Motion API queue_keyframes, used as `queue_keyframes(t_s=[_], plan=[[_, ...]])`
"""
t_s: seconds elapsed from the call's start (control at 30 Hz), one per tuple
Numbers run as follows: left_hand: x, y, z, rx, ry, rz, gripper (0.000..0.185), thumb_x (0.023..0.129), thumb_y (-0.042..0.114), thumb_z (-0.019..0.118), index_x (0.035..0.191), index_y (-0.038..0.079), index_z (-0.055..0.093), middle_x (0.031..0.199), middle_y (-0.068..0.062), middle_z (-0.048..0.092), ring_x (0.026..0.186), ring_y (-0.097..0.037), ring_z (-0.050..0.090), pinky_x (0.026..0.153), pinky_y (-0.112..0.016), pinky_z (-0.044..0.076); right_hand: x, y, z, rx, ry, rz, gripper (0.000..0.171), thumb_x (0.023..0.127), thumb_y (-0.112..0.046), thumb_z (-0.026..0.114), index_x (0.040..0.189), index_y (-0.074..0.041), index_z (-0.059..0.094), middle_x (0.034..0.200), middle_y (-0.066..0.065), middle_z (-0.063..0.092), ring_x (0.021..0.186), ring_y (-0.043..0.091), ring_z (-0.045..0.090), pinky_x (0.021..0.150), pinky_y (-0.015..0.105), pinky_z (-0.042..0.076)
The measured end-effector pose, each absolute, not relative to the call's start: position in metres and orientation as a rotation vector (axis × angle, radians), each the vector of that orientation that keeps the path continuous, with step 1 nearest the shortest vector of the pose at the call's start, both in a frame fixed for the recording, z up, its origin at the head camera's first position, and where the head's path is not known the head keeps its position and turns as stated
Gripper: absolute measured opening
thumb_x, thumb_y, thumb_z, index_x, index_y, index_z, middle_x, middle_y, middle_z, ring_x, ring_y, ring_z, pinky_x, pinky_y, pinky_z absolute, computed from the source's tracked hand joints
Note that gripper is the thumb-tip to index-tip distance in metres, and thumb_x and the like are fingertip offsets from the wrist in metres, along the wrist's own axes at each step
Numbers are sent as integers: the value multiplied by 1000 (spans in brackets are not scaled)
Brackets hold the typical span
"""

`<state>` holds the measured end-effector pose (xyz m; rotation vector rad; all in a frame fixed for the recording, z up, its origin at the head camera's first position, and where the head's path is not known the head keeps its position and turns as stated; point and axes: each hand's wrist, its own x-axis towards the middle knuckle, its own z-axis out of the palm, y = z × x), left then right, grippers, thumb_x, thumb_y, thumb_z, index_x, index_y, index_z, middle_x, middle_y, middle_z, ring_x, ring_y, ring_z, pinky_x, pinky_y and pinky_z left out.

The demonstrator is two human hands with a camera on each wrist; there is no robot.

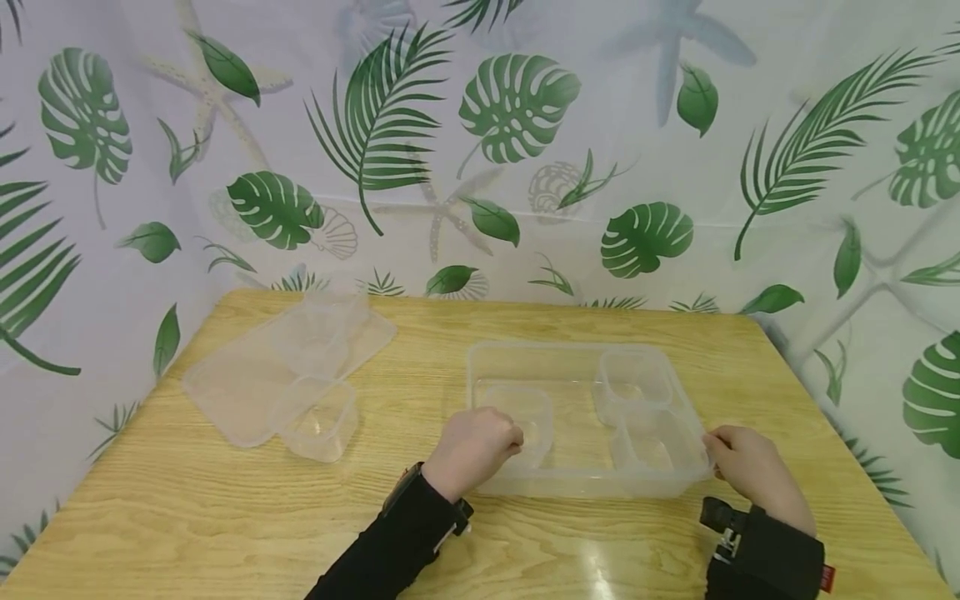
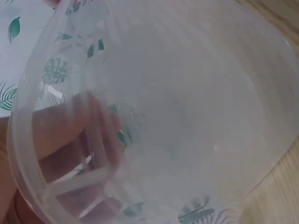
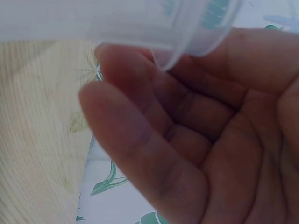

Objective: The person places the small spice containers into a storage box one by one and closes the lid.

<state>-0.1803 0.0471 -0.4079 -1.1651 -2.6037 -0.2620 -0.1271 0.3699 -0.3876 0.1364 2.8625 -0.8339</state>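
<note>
Left grip (image 1: 477, 443) pinches one of three small tubs (image 1: 534, 413), right grip (image 1: 753, 465) the one box (image 1: 585, 483) around them.

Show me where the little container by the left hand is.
In the head view, the small clear container is inside the large clear box, toward its left end, right by the left hand and across from two more containers.

Yellowish wood-grain tbl (image 1: 247, 508), wht backdrop cloth (image 1: 420, 267) behind, grn leaf prints (image 1: 517, 104), starfish prints (image 1: 675, 33)
</note>
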Motion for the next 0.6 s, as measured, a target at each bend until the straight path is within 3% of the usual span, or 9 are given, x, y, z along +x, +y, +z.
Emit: queue_keyframes(t_s=[0.1, 0.2, 0.33, 0.53, 0.6], plan=[[-184, 51, -406, -1198, -2621, -262, 30, 84, 17, 61, 56, 18, 51, 55, 8, 39, 51, -4, 32, 45, -17, 23, -126, 371, -387, 139, 2867, -830, 33, 96, -18, 34, 96, 6, 55, 63, 5, 49, 53, 19, 40, 50, 31, 32], [-190, 54, -403, -1248, -2613, -219, 28, 85, 10, 58, 58, 19, 57, 58, 9, 48, 54, -1, 41, 48, -13, 30, -126, 372, -387, 134, 2870, -830, 32, 96, -17, 34, 95, 7, 55, 63, 5, 49, 53, 19, 40, 50, 31, 33], [-201, 59, -397, -1351, -2601, -163, 19, 86, 6, 57, 82, 17, 72, 80, 4, 65, 70, -4, 58, 60, -14, 42, -124, 372, -386, 133, 2868, -832, 33, 96, -17, 33, 98, 9, 55, 64, 5, 50, 54, 18, 41, 51, 31, 33], [-219, 67, -392, -1446, -2682, -143, 19, 88, 11, 55, 82, 15, 72, 83, 3, 66, 74, -6, 59, 64, -14, 43, -124, 371, -386, 139, 2860, -838, 34, 96, -19, 34, 99, 8, 55, 65, 5, 50, 55, 19, 42, 51, 31, 33], [-224, 69, -391, -1463, -2708, -151, 19, 86, 9, 57, 73, 15, 69, 77, 4, 64, 69, -3, 56, 65, -13, 41, -125, 370, -386, 133, 2867, -835, 33, 96, -18, 34, 97, 8, 55, 64, 5, 49, 55, 19, 41, 51, 31, 33]])
